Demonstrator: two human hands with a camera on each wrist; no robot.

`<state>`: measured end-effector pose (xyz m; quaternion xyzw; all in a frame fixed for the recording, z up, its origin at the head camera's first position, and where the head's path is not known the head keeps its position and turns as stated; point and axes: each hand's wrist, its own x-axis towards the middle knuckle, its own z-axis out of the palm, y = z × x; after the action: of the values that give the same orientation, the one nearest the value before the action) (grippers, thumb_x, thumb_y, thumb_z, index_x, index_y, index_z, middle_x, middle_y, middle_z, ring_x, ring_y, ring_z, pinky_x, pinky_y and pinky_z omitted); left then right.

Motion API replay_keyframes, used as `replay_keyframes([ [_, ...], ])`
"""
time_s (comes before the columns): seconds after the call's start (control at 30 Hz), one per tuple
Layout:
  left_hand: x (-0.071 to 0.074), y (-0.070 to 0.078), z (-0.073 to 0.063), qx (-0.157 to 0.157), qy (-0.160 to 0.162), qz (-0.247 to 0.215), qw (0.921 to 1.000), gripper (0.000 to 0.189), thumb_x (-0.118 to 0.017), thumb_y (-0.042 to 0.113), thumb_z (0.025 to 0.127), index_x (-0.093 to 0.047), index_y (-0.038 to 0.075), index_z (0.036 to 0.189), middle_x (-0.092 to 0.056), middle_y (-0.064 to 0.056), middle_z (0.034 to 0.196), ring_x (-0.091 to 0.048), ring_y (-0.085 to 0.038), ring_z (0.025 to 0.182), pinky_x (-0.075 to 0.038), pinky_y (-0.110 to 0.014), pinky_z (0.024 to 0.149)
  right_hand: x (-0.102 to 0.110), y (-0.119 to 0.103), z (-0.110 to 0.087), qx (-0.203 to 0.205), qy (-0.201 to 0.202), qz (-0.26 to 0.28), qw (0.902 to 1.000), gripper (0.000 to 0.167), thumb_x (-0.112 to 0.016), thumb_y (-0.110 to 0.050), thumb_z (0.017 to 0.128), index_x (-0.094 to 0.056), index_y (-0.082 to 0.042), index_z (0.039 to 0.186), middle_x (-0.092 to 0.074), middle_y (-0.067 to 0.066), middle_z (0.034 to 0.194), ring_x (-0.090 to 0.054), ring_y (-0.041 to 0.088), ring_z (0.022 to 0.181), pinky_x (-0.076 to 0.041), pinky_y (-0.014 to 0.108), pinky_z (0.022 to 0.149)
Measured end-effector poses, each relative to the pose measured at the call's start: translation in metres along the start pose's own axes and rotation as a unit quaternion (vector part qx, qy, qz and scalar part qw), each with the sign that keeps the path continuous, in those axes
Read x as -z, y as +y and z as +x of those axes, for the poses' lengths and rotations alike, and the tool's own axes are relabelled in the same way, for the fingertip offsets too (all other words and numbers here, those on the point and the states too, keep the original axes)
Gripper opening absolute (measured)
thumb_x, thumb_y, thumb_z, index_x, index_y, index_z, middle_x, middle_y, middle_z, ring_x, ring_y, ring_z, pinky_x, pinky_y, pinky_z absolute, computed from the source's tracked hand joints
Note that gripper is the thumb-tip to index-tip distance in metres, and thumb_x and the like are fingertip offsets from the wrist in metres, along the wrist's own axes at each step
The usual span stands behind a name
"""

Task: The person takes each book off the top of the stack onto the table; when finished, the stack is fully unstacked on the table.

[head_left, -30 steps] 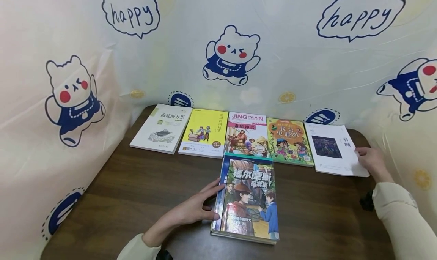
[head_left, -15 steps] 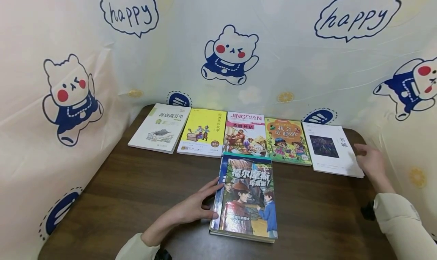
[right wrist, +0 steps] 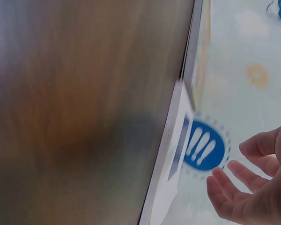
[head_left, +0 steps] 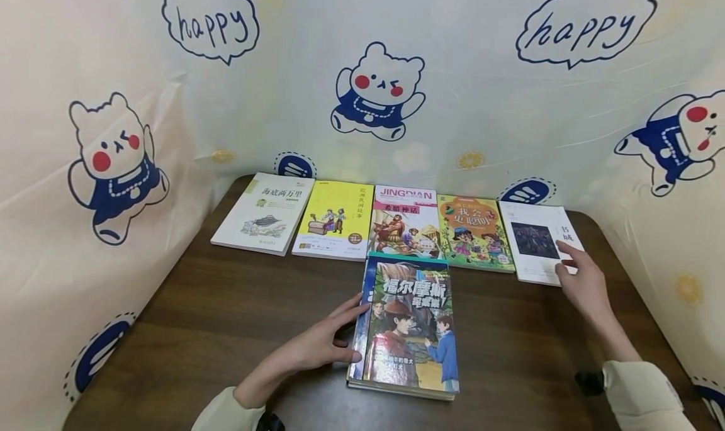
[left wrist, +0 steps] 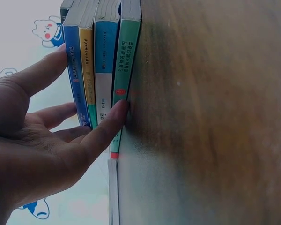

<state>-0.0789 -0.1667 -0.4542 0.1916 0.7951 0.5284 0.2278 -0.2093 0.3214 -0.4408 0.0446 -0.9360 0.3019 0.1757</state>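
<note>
A stack of several books [head_left: 410, 330] lies near the front middle of the wooden table, its top cover showing a figure in a brown hat. My left hand [head_left: 320, 343] rests against the stack's left side. In the left wrist view, its fingers touch blue, yellow, white and green spines [left wrist: 103, 70]. At the right end of the back row lies a white book [head_left: 529, 236] with a dark square picture. My right hand [head_left: 583, 286] hangs over that book's lower right part in the head view. The right wrist view shows the right hand's fingers [right wrist: 246, 176] loosely bent, holding nothing, apart from the white book.
Left of the white book, the back row holds an orange-and-green book [head_left: 476, 233], a pink-topped book [head_left: 406, 222], a yellow book [head_left: 335, 220] and a pale book [head_left: 263, 214]. A patterned curtain [head_left: 464, 104] stands behind the table [head_left: 226, 336].
My right hand has let go of the white book's right edge and moved left over its lower right part. The white book sits slightly further left and straighter. My left hand stays at the stack.
</note>
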Motion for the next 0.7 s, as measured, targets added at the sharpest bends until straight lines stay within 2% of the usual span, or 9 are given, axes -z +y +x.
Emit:
replay_keyframes([
  [0.13,-0.001,-0.001,0.001,-0.003,0.001,-0.003,1.0000,0.082,-0.074,0.018,0.084,-0.029,0.014,0.152,-0.003,-0.010,0.161,-0.019,-0.043,0.140,-0.051,-0.036,0.092,-0.006,-0.020,-0.013,0.008,-0.011,0.029,0.9995,0.046,-0.055,0.004,0.090,-0.050,0.004,0.136,-0.053,0.030,0.127,-0.059,0.046,0.101,-0.036,0.005,0.068],
  [0.3,-0.001,-0.001,0.001,-0.005,-0.001,-0.008,1.0000,0.083,-0.074,0.017,0.084,-0.028,0.014,0.153,-0.002,-0.009,0.162,-0.019,-0.042,0.141,-0.051,-0.036,0.092,-0.010,-0.044,-0.027,0.003,-0.031,0.076,0.9966,0.049,-0.054,0.002,0.093,-0.045,0.001,0.141,-0.052,0.029,0.131,-0.058,0.047,0.104,-0.034,0.000,0.072],
  [0.4,-0.001,0.000,0.000,-0.003,0.003,0.004,1.0000,0.083,-0.075,0.017,0.084,-0.028,0.015,0.153,-0.002,-0.010,0.161,-0.019,-0.042,0.141,-0.051,-0.035,0.091,-0.012,-0.057,-0.034,-0.003,-0.056,0.094,0.9940,0.051,-0.055,-0.003,0.095,-0.042,-0.002,0.144,-0.052,0.028,0.133,-0.058,0.047,0.106,-0.037,0.001,0.073],
  [0.53,0.000,0.002,0.000,-0.004,0.008,0.014,0.9999,0.083,-0.075,0.017,0.083,-0.029,0.014,0.152,-0.004,-0.012,0.161,-0.018,-0.044,0.140,-0.052,-0.036,0.090,-0.017,-0.077,-0.043,-0.008,-0.100,0.127,0.9869,0.053,-0.056,-0.011,0.097,-0.039,-0.005,0.147,-0.050,0.029,0.135,-0.061,0.045,0.104,-0.048,0.009,0.070],
  [0.6,0.000,0.003,0.001,-0.004,0.006,0.012,0.9999,0.083,-0.075,0.017,0.083,-0.030,0.014,0.152,-0.004,-0.013,0.161,-0.018,-0.044,0.140,-0.052,-0.036,0.090,-0.021,-0.087,-0.049,-0.015,-0.121,0.150,0.9811,0.055,-0.057,-0.013,0.098,-0.037,-0.007,0.148,-0.049,0.030,0.135,-0.062,0.043,0.100,-0.052,0.015,0.067],
  [0.7,0.000,0.004,0.001,-0.003,0.005,0.010,0.9999,0.082,-0.075,0.016,0.083,-0.030,0.014,0.152,-0.004,-0.013,0.161,-0.018,-0.044,0.140,-0.052,-0.036,0.089,-0.028,-0.102,-0.060,-0.033,-0.155,0.191,0.9688,0.057,-0.057,-0.017,0.098,-0.035,-0.011,0.150,-0.046,0.030,0.138,-0.064,0.042,0.098,-0.056,0.024,0.069],
])
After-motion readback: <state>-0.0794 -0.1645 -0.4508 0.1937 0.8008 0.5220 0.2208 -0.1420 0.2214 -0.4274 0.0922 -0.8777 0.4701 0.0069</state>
